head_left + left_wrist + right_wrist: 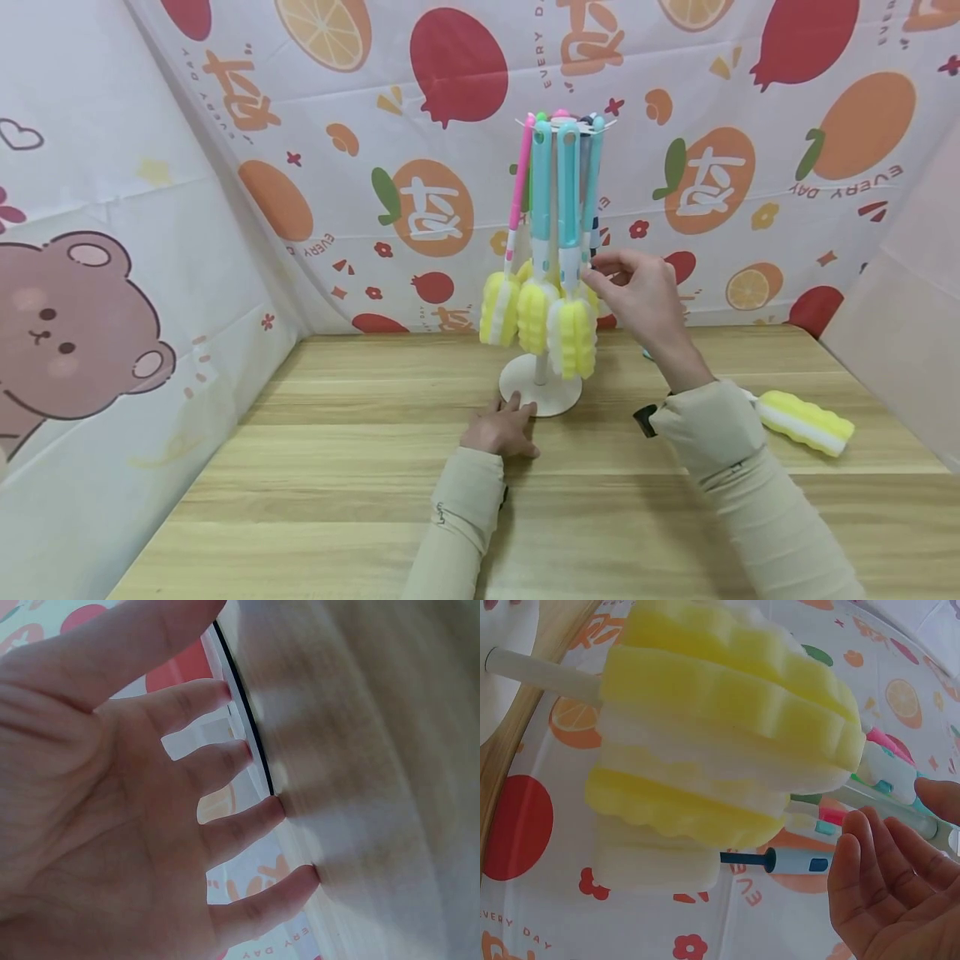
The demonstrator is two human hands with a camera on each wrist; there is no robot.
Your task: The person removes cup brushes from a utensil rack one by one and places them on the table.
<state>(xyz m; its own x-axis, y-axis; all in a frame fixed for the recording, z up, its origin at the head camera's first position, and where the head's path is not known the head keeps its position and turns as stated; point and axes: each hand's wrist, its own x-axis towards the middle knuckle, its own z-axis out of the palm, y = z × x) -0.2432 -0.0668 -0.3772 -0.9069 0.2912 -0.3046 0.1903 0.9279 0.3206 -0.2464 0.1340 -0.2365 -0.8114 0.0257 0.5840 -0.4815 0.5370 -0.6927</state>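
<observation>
Several sponge brushes with yellow-and-white heads hang from a white rotating-style stand, its round base (pixel 551 402) on the wooden table. My left hand (pixel 498 429) rests with spread fingers at the base's near edge; in the left wrist view its fingertips (pixel 304 877) touch the tabletop by the dark-edged rim. Beside the white neck of the front turquoise sponge brush (pixel 570 183) is my right hand (pixel 645 296). In the right wrist view that hand's thumb and fingers are apart, close to the hanging handles. The front sponge head (pixel 735 705) hides part of the others.
Another sponge brush (pixel 806 422) lies on the table (pixel 337 500) at the right, its handle hidden behind the right sleeve. A fruit-print cloth (pixel 300 108) hangs behind the stand, and a bear-print cloth (pixel 75 333) stands along the left side.
</observation>
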